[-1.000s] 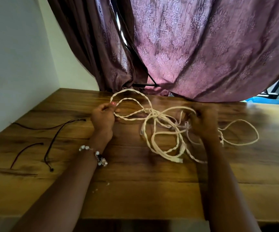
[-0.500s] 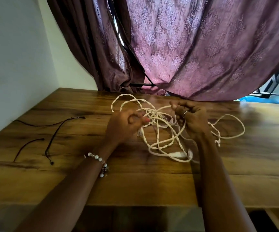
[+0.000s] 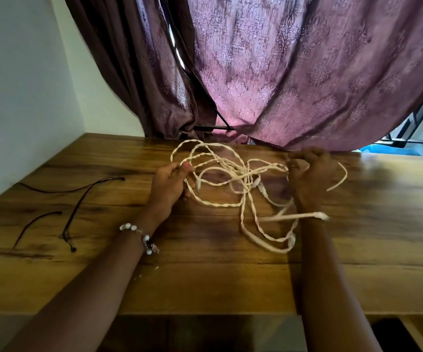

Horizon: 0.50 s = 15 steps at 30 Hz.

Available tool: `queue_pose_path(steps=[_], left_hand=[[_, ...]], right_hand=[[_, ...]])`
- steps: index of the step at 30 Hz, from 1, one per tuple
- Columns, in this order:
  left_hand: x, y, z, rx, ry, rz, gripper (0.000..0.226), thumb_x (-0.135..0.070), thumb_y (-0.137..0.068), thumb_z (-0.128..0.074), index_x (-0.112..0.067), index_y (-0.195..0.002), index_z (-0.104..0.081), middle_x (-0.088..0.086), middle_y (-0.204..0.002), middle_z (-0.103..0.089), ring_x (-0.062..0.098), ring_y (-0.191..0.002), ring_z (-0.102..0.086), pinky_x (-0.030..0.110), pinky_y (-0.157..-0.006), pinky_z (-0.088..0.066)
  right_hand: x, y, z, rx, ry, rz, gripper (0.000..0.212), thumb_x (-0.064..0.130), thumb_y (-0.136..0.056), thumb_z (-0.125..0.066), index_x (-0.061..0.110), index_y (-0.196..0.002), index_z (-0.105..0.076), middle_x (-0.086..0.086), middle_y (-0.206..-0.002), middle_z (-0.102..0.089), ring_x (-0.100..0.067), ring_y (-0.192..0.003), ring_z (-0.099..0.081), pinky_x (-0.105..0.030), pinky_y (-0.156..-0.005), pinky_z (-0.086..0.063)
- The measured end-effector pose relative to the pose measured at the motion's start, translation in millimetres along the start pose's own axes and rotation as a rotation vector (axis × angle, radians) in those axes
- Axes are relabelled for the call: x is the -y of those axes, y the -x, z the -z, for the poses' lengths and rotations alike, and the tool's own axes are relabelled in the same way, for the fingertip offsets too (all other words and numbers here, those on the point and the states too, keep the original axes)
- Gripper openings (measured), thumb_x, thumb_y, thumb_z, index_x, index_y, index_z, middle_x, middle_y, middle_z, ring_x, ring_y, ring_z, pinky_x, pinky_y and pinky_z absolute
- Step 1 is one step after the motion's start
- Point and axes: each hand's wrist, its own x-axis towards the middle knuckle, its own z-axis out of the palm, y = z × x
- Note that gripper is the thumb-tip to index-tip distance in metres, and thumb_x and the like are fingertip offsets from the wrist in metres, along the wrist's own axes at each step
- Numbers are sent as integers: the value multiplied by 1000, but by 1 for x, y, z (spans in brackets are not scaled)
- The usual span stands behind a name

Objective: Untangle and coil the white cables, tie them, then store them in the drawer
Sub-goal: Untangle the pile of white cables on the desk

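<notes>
white cables (image 3: 240, 181) lie in a loose tangle on the wooden table (image 3: 205, 283), spread between the person's two hands near the far edge, just in front of the purple curtain (image 3: 294, 72). several loops are twisted in pairs like braid; some arch up toward the curtain, others trail back toward the near side, where a plug end (image 3: 291, 241) rests on the wood. another plug end (image 3: 319, 215) is blurred and lies by the right wrist.

the left hand (image 3: 171, 184) sits at the left side of the tangle, fingers curled, thumb and fingertips pinching a strand where the upper loops start. a bead bracelet (image 3: 141, 237) circles that wrist.

the right hand (image 3: 309, 179) is at the right side of the tangle, raised a little, fingers bent around strands that run out from the knot in the middle. it is blurred, so exactly how many strands it holds is unclear. one loose curve of cable (image 3: 339, 179) sticks out past it to the right.

off to the left, well apart from the white cables, thin dark cords (image 3: 78, 207) lie on the table in a few separate pieces. a pale wall (image 3: 14, 85) rises behind that corner.
</notes>
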Motion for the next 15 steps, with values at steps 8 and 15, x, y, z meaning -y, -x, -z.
queue_pose_path(steps=[8,15], left_hand=[[-9,2,-2,84,105,-140,24,-30,-98,-47,-14,-93,-65,4,-60,-61,8,-40,-48,20,-41,-42],[-16,-1,0,-31,313,-74,28,-25,-101,-41,-15,-84,-61,-4,-55,-63,7,-46,-50,19,-45,-40]], right_hand=[[21,23,-29,829,28,346,53,49,-67,-78,35,-115,-63,13,-100,-67,-8,-88,-63,-32,-80,-54],[9,6,-22,637,-227,23,19,8,-81,-71,26,-80,-76,15,-67,-70,1,-66,-61,-24,-64,-50]])
